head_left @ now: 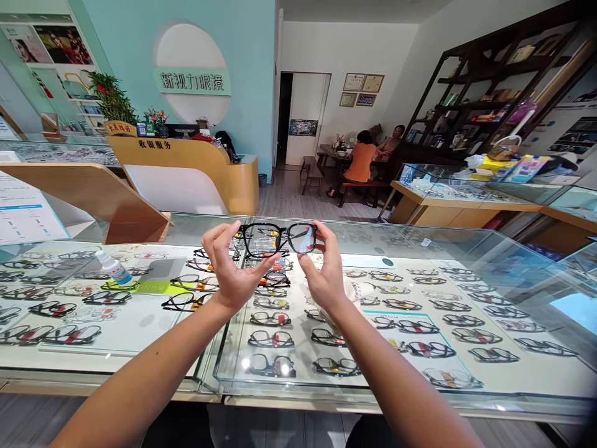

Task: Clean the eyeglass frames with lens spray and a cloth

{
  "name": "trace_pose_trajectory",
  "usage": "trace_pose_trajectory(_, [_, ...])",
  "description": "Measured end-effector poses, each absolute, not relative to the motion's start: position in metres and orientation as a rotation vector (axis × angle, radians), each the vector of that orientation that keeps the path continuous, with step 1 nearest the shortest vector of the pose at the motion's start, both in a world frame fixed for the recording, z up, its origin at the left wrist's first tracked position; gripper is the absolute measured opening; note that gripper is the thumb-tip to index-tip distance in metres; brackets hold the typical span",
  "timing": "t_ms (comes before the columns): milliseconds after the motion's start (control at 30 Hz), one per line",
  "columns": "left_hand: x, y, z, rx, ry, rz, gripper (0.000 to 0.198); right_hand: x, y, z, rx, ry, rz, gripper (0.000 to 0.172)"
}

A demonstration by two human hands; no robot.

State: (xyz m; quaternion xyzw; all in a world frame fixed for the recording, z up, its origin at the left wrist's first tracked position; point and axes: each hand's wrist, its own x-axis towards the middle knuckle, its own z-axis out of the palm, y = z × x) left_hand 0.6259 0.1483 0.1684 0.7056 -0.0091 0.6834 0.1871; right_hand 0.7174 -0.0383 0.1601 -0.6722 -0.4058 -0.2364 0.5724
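Note:
A pair of black-framed eyeglasses [285,231] is held up level above the glass display case [410,239], between my two hands. My left hand [236,264] pinches the left end of the frame, fingers at its upper corner and thumb near the lower rim. On the other end, my right hand [324,267] grips the frame between fingers and thumb. A white cloth [358,290] shows by my right wrist, partly hidden; I cannot tell whether it touches the hand. To the left, a small spray bottle [113,268] with a white top stands on the glass.
Rows of eyeglasses [273,339] lie inside the case under the glass. A wooden stand [93,186] rises at the left. Behind are a yellow counter [186,168], two people seated at a table, one in an orange top [362,162], and another display case [448,193] at right.

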Motion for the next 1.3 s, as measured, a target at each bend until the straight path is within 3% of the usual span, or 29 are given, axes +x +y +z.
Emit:
trace_pose_trajectory(533, [0.635, 0.158, 0.165, 1.968, 0.026, 1.698, 0.075, 0.712, -0.042, 0.171, -1.550, -0.954, -0.789, 0.056])
trace_pose_trajectory(833, [0.635, 0.157, 0.163, 1.945, 0.073, 1.610, 0.077, 0.712, -0.044, 0.176, -1.555, -0.951, -0.847, 0.061])
trace_pose_trajectory(1067, [0.638, 0.160, 0.162, 1.905, -0.172, 1.711, 0.089, 0.712, -0.048, 0.179, -1.473, -1.011, -0.823, 0.066])
trace_pose_trajectory(1300, [0.643, 0.163, 0.165, 1.799, -0.153, 1.472, 0.088, 0.707, -0.048, 0.180, -1.460, -1.016, -0.783, 0.065])
